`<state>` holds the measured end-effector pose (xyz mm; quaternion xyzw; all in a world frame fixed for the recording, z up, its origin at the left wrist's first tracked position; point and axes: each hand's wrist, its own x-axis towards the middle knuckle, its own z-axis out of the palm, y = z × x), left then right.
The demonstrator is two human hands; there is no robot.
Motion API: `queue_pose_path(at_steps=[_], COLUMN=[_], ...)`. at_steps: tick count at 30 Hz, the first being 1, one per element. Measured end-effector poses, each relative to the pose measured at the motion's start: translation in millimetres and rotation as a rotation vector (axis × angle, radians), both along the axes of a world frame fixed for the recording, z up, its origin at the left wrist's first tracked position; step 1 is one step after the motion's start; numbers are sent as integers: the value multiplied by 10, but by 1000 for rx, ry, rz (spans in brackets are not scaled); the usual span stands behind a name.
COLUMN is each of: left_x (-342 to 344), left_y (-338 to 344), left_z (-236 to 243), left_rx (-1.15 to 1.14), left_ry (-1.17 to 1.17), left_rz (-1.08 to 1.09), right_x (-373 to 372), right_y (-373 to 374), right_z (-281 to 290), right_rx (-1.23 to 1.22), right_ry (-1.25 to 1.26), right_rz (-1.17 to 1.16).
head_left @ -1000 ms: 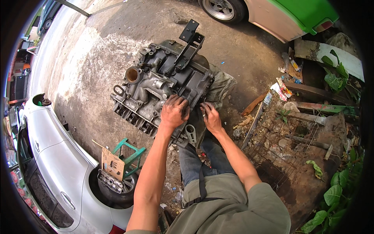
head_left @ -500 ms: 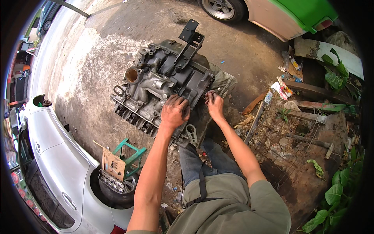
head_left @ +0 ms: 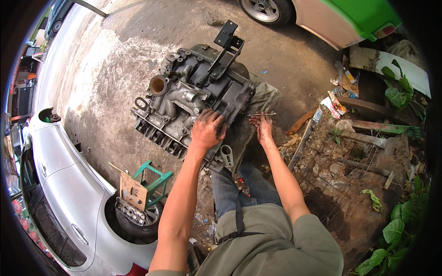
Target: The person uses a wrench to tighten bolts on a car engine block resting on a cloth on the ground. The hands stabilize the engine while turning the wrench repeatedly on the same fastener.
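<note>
A greasy engine point(head_left: 232, 96) stands on the ground in front of me, with a black metal bracket point(head_left: 224, 57) rising from its far side. My left hand point(head_left: 208, 129) rests at its near edge beside the grey intake manifold point(head_left: 189, 95). Its fingers are curled down; what they grip, if anything, is hidden. Just right of the engine, my right hand point(head_left: 263, 128) holds a thin metal tool point(head_left: 270, 114) crosswise in blackened fingers. The tool's exact kind is too small to tell. A grey metal arm with a round eye point(head_left: 226, 155) juts from the engine's near side.
A silver car point(head_left: 69, 198) stands at left. Near its wheel are a green stool point(head_left: 161, 179), a cardboard piece point(head_left: 132, 189) and a metal engine part point(head_left: 130, 210). Rubble and planks point(head_left: 368, 108) lie at right; a green-and-cream vehicle point(head_left: 331, 20) is behind.
My right hand has turned and moved slightly right, its fingers opening somewhat so the thin tool now shows crosswise. The left hand stays at the engine.
</note>
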<state>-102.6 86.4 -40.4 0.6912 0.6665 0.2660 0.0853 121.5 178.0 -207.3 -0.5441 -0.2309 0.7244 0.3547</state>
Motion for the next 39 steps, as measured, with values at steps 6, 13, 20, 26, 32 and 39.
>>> queue_pose_path(at_steps=[6,13,20,26,32,39], left_x=[17,19,21,24,16,22], left_y=[23,28,31,33,30,40], left_z=[5,23,43,43,45,42], left_rx=[63,91,78,82,71,87], left_ry=[0,-20,-29,-20,-20,-29], left_rz=[14,17,13,18,16,16], right_x=[-143,-177,-186,-226,-264,-308], right_y=[-235,-444,-499,-524,-565,-307], right_z=[353,573,680,662,597,586], right_rx=[518,738,869,986,1094,1105], right_ry=[-189,-493,-568,-669,-741,-713], right_rz=[175,360,404,437,504,506])
